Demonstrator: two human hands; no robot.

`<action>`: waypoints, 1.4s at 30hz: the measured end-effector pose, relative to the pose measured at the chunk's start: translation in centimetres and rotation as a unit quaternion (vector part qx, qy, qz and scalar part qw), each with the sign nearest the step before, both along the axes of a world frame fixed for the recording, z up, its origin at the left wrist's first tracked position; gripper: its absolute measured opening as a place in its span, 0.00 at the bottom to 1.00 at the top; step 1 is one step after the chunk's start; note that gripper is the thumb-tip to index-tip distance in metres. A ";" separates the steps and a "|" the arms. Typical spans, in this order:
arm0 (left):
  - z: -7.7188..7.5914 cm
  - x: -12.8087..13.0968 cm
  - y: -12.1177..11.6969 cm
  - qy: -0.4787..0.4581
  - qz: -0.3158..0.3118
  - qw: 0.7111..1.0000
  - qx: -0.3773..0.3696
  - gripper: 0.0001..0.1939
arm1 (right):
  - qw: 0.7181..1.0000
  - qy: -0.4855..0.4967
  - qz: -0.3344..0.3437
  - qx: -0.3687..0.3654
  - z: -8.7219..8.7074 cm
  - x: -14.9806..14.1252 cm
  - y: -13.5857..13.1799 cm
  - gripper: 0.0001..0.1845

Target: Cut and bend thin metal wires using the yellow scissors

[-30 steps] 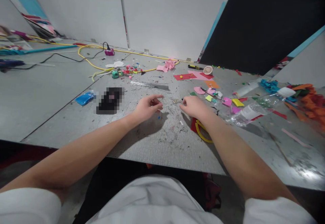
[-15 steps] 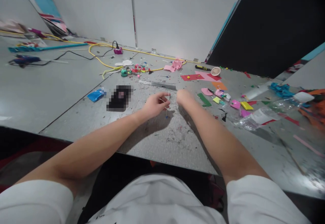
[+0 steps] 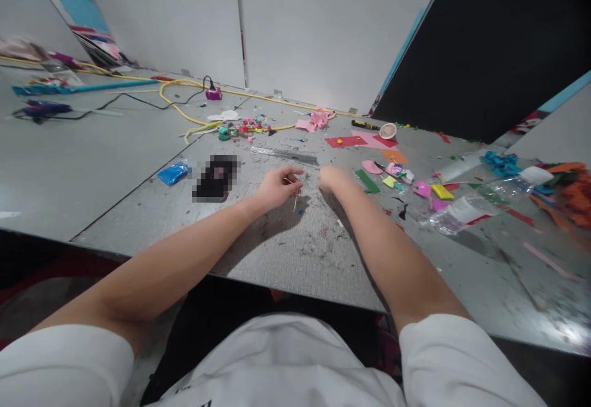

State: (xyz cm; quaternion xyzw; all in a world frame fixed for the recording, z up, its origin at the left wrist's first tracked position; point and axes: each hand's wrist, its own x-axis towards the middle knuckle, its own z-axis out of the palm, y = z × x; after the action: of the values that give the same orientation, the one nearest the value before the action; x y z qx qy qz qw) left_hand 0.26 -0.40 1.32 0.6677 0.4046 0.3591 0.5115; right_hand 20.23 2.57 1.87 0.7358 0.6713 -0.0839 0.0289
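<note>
The left hand (image 3: 276, 189) is pinching a thin wire (image 3: 295, 202) between thumb and fingers, the fingers bending with only a small gap showing among them. The wire is looking pale and hair-fine, whitish against the grey desk (image 3: 295, 265); one length is hanging almost straight down below the fingertips, leaning slightly, and another fine pale bit is showing among the fingers. Whether these are belonging to one piece, I cannot tell. The wire is standing out over the near middle of the desk, above the shadow that the left hand is casting.

The right hand (image 3: 333, 180) is facing it just across a narrow gap, turning its back to the view and curling its fingers out of sight; whether it is gripping anything, I cannot tell.

Just beyond the hands, a bundle of straight silvery rods (image 3: 286, 156) is lying flat, its strands running side by side. A blue packet (image 3: 173, 173) is lying further left, and a green strip (image 3: 367, 181) is lying near the right hand, with a clear bottle (image 3: 475, 208) resting on its side beyond.
</note>
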 end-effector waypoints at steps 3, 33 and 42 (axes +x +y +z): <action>0.0 0.0 0.1 -0.020 0.013 0.999 -0.039 0.14 | 1.000 0.003 -0.012 -0.009 0.8 -0.2 -2.0 0.10; -0.2 -0.7 0.9 -0.133 -0.039 0.979 -0.147 0.11 | 0.912 0.328 0.170 0.177 -3.6 -2.8 -8.3 0.04; 0.8 -1.3 1.2 -0.141 -0.011 0.980 -0.141 0.11 | 0.888 0.364 0.218 0.176 -3.8 -2.4 -8.2 0.19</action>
State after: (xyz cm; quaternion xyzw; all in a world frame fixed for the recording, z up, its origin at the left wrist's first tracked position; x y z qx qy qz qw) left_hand -1.08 0.81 2.12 0.5357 0.3676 0.3836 0.6564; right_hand 17.79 -5.66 -1.96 0.4813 0.7821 -0.2178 -0.3304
